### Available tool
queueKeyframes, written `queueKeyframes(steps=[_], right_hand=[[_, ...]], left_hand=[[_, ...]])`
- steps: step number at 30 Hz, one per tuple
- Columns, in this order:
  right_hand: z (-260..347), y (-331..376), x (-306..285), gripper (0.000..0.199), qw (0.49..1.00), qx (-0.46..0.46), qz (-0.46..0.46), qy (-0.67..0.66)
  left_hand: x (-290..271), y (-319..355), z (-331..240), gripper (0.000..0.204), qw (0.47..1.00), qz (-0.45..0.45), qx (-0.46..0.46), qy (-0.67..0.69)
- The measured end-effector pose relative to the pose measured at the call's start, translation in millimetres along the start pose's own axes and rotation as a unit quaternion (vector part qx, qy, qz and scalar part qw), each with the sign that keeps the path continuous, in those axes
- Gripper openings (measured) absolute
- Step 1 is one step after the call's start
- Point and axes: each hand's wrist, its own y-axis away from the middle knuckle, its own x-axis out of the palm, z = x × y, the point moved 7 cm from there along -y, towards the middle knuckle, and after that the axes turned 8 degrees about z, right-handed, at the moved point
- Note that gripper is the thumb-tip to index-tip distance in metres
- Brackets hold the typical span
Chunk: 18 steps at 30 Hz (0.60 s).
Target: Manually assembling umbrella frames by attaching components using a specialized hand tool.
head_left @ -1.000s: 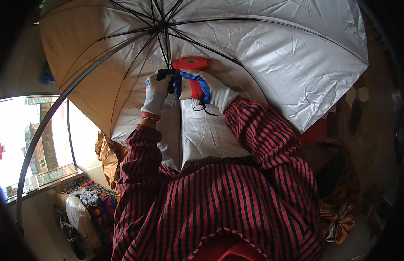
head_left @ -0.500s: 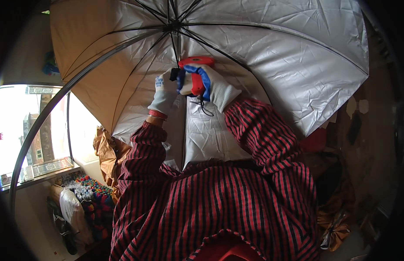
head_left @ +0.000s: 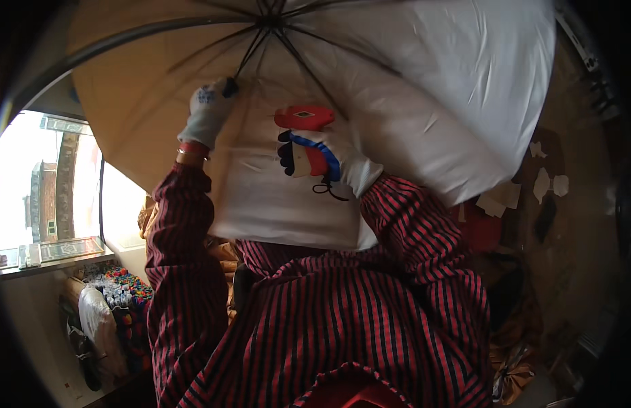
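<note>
An opened umbrella (head_left: 458, 115) fills the upper view, its silvery inner side and black ribs turned toward me. My left hand (head_left: 208, 112), in a white glove with dark fingertips, is closed on a thin black umbrella rib (head_left: 246, 60) below the hub (head_left: 269, 22). To the right, my right hand (head_left: 339, 160), gloved in white and blue, wraps round a red hand-held tool (head_left: 305, 117) with a rounded head and a black cord loop (head_left: 329, 190). The tool is apart from the ribs, in front of the cloth. Its exact kind cannot be told.
A long curved dark rod (head_left: 125, 42) arcs across the upper left. At left are a bright window (head_left: 47, 190), its sill (head_left: 57, 262) and a bundle of colourful items (head_left: 118, 289). Brown crumpled material (head_left: 513, 377) lies at lower right. Pale scraps (head_left: 550, 183) show at right.
The umbrella has turned clockwise, its left curved rod swinging upward. My left hand has moved left and up, away from my right hand. The red tool has shifted slightly right and down.
</note>
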Motion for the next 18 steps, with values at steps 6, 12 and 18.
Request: queueKeyframes(steps=[6, 12, 18], right_hand=[[29.7, 18.1, 2.3, 0.035, 0.988, -0.140, -0.004, 0.063], [52.6, 41.5, -25.6, 0.027, 0.911, -0.302, -0.153, 0.235], [87.4, 70.0, -17.8, 0.013, 0.797, -0.469, -0.284, 0.254]], left_hand=[[-20.9, 14.2, -10.7, 0.055, 0.965, -0.207, 0.001, 0.159], [69.6, 93.1, -113.6, 0.071, 0.982, 0.027, -0.005, 0.189], [108.9, 89.7, -103.1, 0.048, 0.976, -0.017, -0.037, 0.214]])
